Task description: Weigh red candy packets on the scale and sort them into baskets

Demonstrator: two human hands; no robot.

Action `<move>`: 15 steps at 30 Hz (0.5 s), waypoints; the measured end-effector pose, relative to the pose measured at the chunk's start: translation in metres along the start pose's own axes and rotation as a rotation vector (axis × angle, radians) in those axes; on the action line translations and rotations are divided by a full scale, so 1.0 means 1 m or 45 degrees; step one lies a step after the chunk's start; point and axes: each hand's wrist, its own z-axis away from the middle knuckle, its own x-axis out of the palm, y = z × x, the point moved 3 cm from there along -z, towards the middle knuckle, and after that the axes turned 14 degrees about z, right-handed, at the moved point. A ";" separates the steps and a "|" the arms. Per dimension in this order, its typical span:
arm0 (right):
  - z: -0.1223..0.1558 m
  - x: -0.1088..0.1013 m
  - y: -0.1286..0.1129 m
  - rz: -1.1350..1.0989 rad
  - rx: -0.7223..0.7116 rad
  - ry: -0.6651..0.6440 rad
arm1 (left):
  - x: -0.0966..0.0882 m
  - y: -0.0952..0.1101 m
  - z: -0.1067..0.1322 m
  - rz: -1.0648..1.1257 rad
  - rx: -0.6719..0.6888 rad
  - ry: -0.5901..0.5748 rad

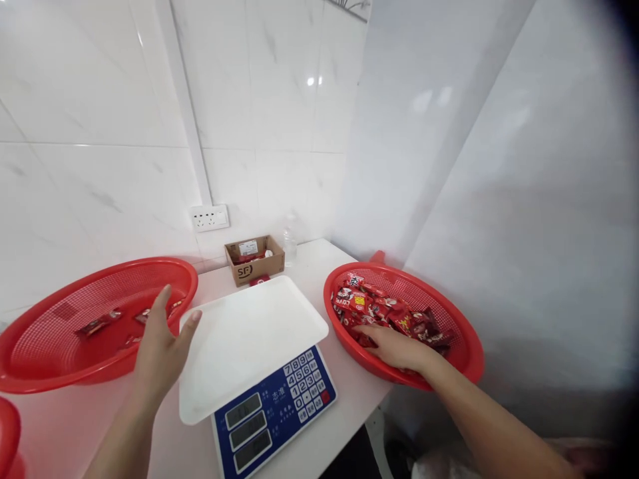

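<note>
My left hand [162,342] hovers between the left red basket [164,266] and the scale's white tray [254,332], holding nothing, its thumb and fingers spread. A few wrapped snack packets [98,324] lie in that basket. On the right, my right hand [394,346] reaches into the right red basket [464,339] and touches a pile of red snack packets [384,309]. Its visible fingers are apart; some fingertips are hidden among the packets. Between the baskets stands a blue digital scale [279,406] with number keys and a bare tray.
Behind the scale, a small cardboard box [259,268] holds red packets, with one red packet [259,280] in front. Next to it stands a clear bottle [290,243]. Another red rim [7,432] shows at lower left. A wall socket [210,217] and walls bound the table.
</note>
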 end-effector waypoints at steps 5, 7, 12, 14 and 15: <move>-0.008 0.007 0.004 0.018 0.095 0.065 | 0.017 0.009 0.015 0.122 0.083 -0.130; -0.012 0.010 0.006 -0.005 0.116 0.198 | 0.019 0.009 0.019 0.177 0.076 -0.163; -0.019 0.014 0.004 -0.059 0.101 0.345 | 0.018 0.003 0.025 0.276 -0.019 -0.215; -0.018 0.014 0.001 -0.077 0.084 0.365 | 0.016 0.002 0.026 0.287 -0.037 -0.231; -0.016 0.013 0.001 -0.103 0.099 0.416 | 0.015 0.002 0.026 0.291 -0.036 -0.236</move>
